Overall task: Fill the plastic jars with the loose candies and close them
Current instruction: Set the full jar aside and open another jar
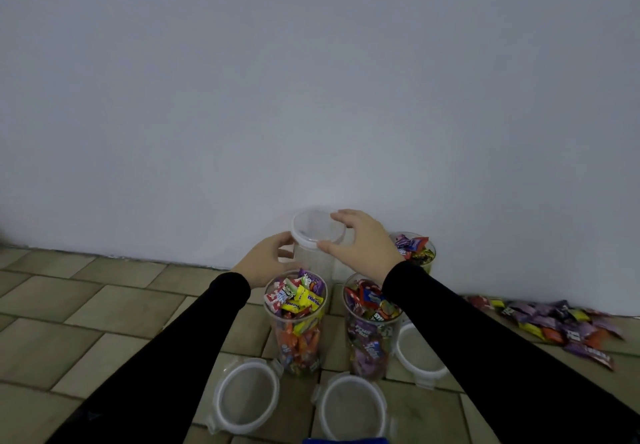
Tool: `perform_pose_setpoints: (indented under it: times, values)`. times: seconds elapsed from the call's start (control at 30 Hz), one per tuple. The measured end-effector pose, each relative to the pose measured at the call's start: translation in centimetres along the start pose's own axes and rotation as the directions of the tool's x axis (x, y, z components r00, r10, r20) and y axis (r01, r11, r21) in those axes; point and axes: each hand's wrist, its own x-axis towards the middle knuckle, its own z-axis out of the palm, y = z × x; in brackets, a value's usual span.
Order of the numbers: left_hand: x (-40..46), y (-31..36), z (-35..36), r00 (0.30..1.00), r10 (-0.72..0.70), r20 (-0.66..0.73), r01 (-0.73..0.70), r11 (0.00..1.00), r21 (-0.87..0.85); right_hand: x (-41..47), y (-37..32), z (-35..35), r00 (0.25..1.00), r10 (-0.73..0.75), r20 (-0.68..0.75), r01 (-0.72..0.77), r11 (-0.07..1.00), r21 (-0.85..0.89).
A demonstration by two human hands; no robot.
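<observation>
Three loose lids [246, 396] are seen lying flat on the tiled floor [114, 308], just in front of two open jars [297, 319] filled with candies. Behind them, an empty jar [311, 256] by the wall is gripped by the left hand [268, 259], while its lid [317, 226] is pinched at the rim by the right hand [363, 242] fingers [327, 246]. A pile of loose candies [554, 326] is seen at the right.

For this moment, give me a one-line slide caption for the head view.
Both hands, left hand and right hand, grip an empty lidded jar behind two candy-filled open jars.
</observation>
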Motion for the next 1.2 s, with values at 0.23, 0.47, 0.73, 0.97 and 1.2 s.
perform_pose_setpoints:
  times: [0.23,0.47,0.73,0.97,1.2]
  values:
    - [-2.3,4.3,-3.1,0.978,0.140,-0.154,-0.104,0.970,0.218,-1.6,-2.8,-1.9,0.993,-0.097,-0.069,0.103,0.990,0.092]
    - [-5.2,9.6,-4.0,0.846,0.473,-0.244,-0.367,0.851,0.376,-5.3,-4.6,-6.1,0.955,-0.067,-0.288,0.149,0.950,0.273]
    - [-8.3,16.6,0.5,0.723,0.626,-0.293,-0.506,0.768,0.394,-10.6,-3.7,-12.2,0.903,-0.045,-0.428,0.235,0.886,0.401]
    - [-9.9,21.3,8.7,0.728,0.615,-0.303,-0.569,0.788,0.234,-16.1,0.0,-16.9,0.885,0.048,-0.463,0.213,0.843,0.493]
    - [-11.9,25.0,18.5,0.837,0.488,-0.247,-0.506,0.863,-0.010,-22.1,5.0,-21.1,0.874,0.200,-0.443,0.095,0.823,0.559]
